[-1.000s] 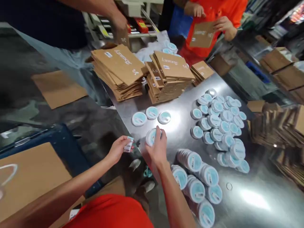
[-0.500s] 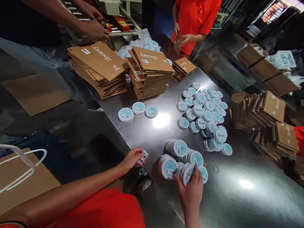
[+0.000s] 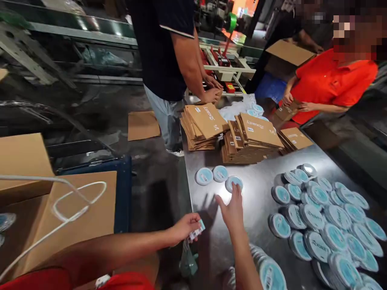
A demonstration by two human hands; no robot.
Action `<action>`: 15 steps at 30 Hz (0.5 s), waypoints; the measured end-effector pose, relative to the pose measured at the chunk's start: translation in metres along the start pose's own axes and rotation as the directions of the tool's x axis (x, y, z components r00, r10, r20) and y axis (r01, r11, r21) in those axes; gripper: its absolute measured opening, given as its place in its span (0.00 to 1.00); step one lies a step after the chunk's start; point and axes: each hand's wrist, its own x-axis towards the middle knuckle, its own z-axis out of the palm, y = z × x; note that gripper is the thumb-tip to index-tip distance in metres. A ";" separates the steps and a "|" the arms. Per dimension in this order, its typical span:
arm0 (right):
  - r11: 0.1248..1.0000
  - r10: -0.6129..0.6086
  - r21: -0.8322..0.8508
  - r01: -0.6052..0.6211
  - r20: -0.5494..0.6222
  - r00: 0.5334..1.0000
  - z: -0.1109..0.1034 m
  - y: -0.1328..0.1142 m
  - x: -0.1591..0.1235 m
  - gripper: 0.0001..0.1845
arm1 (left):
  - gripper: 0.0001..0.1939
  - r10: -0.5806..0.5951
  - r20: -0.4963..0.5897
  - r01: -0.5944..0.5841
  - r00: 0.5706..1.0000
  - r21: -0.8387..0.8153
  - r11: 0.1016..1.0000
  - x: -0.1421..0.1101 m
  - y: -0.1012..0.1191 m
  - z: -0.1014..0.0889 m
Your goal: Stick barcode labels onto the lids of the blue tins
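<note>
Bench (image 3: pixel 260 201) layout: flat cardboard mailers (image 3: pixel 250 139) stand stacked at the far end — round containers (image 3: pixel 320 219) massed on the right — three single containers (image 3: pixel 211 175) lying left, before the stacks.

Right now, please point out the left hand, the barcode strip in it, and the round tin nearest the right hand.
Left hand (image 3: pixel 184 228): head view, back of the hand.
Barcode strip (image 3: pixel 197 232): head view, printed face.
Round tin (image 3: pixel 234 183) by the right hand (image 3: pixel 232 212): head view, blue top.

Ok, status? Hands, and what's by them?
Left hand: pinching barcode tag. Right hand: fingers spread, at round blue-labelled tin. Kraft mailer stacks beyond it.
</note>
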 end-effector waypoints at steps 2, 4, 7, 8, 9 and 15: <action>0.983 -0.144 -0.085 0.161 0.180 0.973 0.038 -0.042 0.063 0.41 | 0.27 0.053 -0.090 -0.054 0.995 -0.008 0.999 0.004 0.011 -0.031; 0.949 -0.195 -0.175 0.263 0.331 0.924 0.072 -0.068 0.097 0.42 | 0.27 0.076 -0.169 -0.080 0.983 -0.016 0.997 0.005 0.012 -0.057; 0.925 -0.190 -0.225 0.306 0.423 0.886 0.099 -0.076 0.110 0.44 | 0.29 0.064 -0.235 -0.081 0.970 -0.061 0.995 0.002 0.003 -0.084; 0.924 -0.186 -0.231 0.305 0.426 0.885 0.100 -0.072 0.110 0.44 | 0.30 0.054 -0.248 -0.077 0.967 -0.081 0.994 0.002 -0.001 -0.090; 0.922 -0.181 -0.242 0.303 0.422 0.888 0.097 -0.066 0.111 0.44 | 0.30 0.047 -0.262 -0.076 0.964 -0.100 0.992 0.001 -0.005 -0.095; 0.937 -0.093 -0.297 0.186 0.303 0.948 0.052 -0.025 0.145 0.40 | 0.30 0.027 -0.295 -0.067 0.955 -0.126 0.990 0.007 -0.005 -0.104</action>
